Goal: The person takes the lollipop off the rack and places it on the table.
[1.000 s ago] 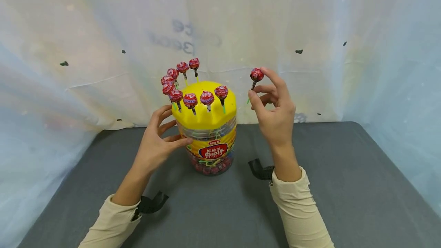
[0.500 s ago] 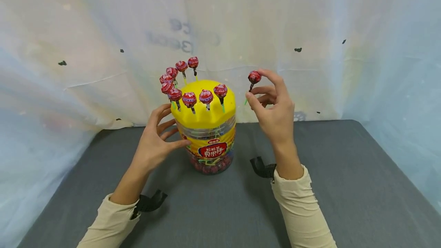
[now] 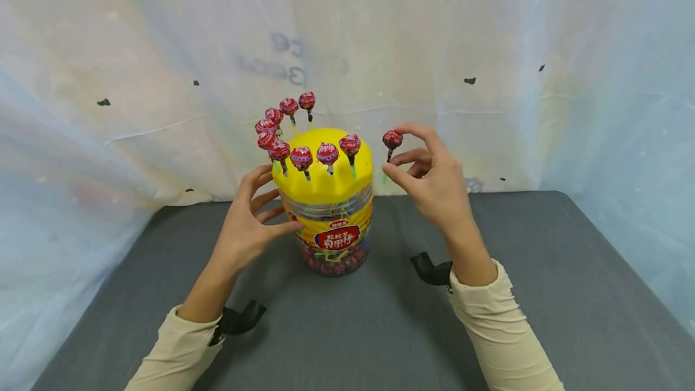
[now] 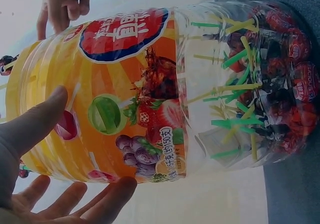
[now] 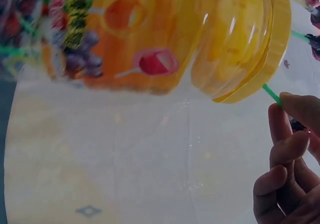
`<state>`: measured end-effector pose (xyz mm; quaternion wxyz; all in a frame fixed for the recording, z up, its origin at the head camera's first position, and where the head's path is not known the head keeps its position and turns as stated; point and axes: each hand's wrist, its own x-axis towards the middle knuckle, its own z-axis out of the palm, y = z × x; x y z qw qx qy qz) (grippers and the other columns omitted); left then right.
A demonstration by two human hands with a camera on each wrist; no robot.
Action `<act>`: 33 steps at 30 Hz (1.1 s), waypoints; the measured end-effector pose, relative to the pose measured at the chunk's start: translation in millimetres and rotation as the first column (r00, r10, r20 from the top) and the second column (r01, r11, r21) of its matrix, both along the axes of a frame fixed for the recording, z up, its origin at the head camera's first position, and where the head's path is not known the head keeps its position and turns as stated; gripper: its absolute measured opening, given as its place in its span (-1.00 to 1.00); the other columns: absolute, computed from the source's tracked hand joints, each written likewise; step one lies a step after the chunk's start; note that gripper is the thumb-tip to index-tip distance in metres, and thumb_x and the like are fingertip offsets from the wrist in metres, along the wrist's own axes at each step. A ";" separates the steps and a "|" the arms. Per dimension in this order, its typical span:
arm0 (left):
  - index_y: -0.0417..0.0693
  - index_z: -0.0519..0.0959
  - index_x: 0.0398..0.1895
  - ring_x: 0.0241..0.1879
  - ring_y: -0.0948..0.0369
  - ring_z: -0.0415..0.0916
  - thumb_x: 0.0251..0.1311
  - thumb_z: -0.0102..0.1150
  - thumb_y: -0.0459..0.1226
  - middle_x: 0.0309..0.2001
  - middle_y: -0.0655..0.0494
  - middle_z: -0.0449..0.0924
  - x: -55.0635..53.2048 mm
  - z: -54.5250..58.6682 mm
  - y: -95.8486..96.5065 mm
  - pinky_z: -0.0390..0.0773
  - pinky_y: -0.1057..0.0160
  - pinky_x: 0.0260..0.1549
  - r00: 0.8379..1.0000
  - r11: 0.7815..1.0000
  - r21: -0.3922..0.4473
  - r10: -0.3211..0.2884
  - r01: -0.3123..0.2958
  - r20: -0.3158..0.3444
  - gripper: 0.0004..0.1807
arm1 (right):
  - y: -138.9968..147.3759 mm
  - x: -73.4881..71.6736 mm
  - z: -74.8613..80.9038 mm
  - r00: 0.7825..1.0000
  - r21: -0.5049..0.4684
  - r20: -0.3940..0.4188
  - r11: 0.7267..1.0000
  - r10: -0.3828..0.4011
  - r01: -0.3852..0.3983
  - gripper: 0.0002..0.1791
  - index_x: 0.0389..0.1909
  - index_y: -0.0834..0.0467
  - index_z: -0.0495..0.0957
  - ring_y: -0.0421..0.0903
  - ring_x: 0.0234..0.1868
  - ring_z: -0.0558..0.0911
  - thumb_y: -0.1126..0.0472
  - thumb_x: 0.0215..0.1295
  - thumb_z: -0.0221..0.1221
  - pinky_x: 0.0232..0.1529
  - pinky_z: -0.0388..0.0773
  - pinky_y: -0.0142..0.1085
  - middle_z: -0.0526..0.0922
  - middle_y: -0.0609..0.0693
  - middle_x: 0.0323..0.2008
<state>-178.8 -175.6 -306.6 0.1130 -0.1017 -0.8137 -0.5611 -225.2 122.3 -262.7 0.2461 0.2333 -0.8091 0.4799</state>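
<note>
In the head view a clear plastic candy jar (image 3: 336, 222) with a yellow lid (image 3: 321, 190) stands upright on the table. Several red-wrapped lollipops (image 3: 301, 158) stick up from the lid in a curved row. My left hand (image 3: 244, 222) holds the jar's left side, thumb on the printed label (image 4: 130, 109) and fingers spread round behind. Just right of the lid, my right hand (image 3: 434, 180) pinches a lollipop (image 3: 392, 139) upright, index finger at its candy head. Its green stick (image 5: 271, 94) points at the lid's edge in the right wrist view.
A dark grey table (image 3: 336, 330) carries the jar. Behind it hangs a pale curtain (image 3: 412, 29) with small dark marks. More lollipops (image 4: 295, 94) with green and yellow sticks lie inside the jar's bottom.
My right hand has lowered and moved left with its lollipop, closer to the lid. The left hand and the jar stay in place.
</note>
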 end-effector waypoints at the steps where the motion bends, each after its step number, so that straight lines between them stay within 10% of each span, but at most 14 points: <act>1: 0.30 0.03 0.54 0.39 -0.05 0.32 -0.01 0.49 -0.40 0.53 0.07 0.05 0.0 0.0 0.4 0.52 -0.08 0.24 1.000 1.000 0.001 -0.001 0.001 0.000 0.11 | 2.6 0.6 -0.3 1.000 0.020 0.009 1.000 0.004 -0.004 -0.38 0.30 -0.15 0.40 -0.17 -0.59 0.53 0.12 0.24 0.38 -0.56 0.44 -0.37 0.77 -0.02 -0.30; 33: 0.34 0.00 0.54 0.41 -0.04 0.30 0.01 0.48 -0.40 0.54 0.10 0.01 0.8 2.3 -1.0 0.51 -0.02 0.24 1.000 0.999 -0.020 -0.031 0.031 -0.004 0.12 | 36.7 -14.4 -33.4 0.981 0.261 0.183 0.965 -0.063 0.013 -0.36 0.30 -0.11 0.35 -0.10 -0.56 0.55 0.14 0.24 0.38 -0.54 0.47 -0.29 0.78 -0.04 -0.29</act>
